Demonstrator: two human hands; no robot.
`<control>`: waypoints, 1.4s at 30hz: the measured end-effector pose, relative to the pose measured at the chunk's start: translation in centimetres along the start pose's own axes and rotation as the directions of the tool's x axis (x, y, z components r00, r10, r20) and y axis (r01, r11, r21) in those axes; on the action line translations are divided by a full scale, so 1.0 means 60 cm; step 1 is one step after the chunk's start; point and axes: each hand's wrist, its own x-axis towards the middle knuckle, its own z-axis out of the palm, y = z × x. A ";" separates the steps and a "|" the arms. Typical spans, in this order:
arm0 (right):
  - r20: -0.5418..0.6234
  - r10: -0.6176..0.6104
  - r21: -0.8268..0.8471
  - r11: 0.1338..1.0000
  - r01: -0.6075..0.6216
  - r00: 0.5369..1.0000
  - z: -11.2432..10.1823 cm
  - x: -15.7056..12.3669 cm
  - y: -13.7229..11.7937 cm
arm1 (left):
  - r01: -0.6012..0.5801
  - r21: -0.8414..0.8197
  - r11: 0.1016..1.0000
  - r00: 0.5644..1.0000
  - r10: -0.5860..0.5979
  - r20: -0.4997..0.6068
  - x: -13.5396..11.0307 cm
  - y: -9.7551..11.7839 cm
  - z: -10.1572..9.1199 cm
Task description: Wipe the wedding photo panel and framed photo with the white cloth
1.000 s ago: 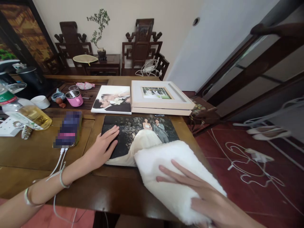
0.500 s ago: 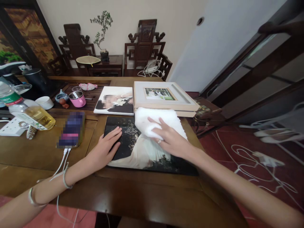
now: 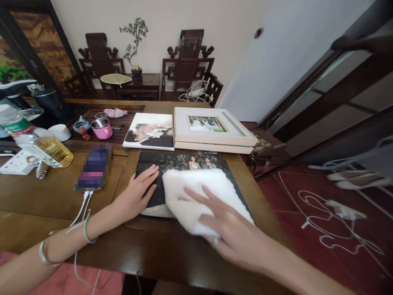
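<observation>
A dark photo panel (image 3: 172,161) with two people in a leafy scene lies flat near the table's front edge. My left hand (image 3: 143,188) rests on its left side, fingers stretched out and holding nothing. Over the right and lower part of the panel spreads a fluffy white cloth (image 3: 196,184), hiding much of the picture. My right hand (image 3: 224,221) presses on this cloth and grips a fold of it between thumb and fingers.
Behind the panel stand a white-edged photo print (image 3: 150,131) and stacked pale wooden frames (image 3: 215,127). To the left are a charging phone (image 3: 95,166), a bottle (image 3: 49,147), a power strip (image 3: 18,162) and a pink cup (image 3: 102,130).
My right hand has drawn the white cloth toward me over the panel, uncovering the two figures at its top. My left hand stays in place.
</observation>
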 end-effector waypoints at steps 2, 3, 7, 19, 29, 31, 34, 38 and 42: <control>-0.050 0.038 -0.036 0.999 -0.040 0.998 0.004 0.032 0.038 | -0.001 -0.001 1.000 1.000 0.001 -0.001 0.000 -0.001 0.000; -0.075 0.050 -0.052 0.997 -0.054 0.996 0.007 0.049 0.058 | 0.000 -0.002 1.000 1.000 0.000 -0.004 0.000 -0.001 0.000; -0.114 0.072 -0.070 0.994 -0.080 0.991 0.014 0.104 0.118 | -0.008 0.004 1.000 1.000 0.008 -0.006 -0.001 -0.003 0.001; -0.022 -0.059 0.005 0.998 0.059 0.998 0.019 -0.003 -0.031 | -0.022 -0.018 1.000 1.000 0.021 -0.022 -0.001 -0.006 0.004; -0.144 0.079 -0.139 0.985 -0.100 0.986 0.014 0.026 0.067 | -0.028 -0.024 0.999 0.999 0.027 -0.024 -0.001 -0.007 0.004; -0.173 0.163 -0.160 0.968 -0.191 0.971 0.018 0.051 0.086 | -0.021 -0.045 0.999 0.999 0.019 -0.037 -0.001 -0.005 0.003; -0.161 0.193 -0.151 0.964 -0.217 0.968 0.028 0.081 0.080 | -0.028 -0.133 0.991 0.993 0.013 -0.117 0.002 0.000 -0.004; -0.031 -0.034 -0.006 0.999 0.034 0.999 0.038 0.094 0.035 | -0.012 -0.278 0.960 0.955 -0.071 -0.287 0.007 0.004 -0.017; 0.118 -0.287 0.186 0.947 0.262 0.951 0.025 0.073 -0.009 | 0.004 -0.326 0.945 0.936 -0.119 -0.331 0.008 0.005 -0.022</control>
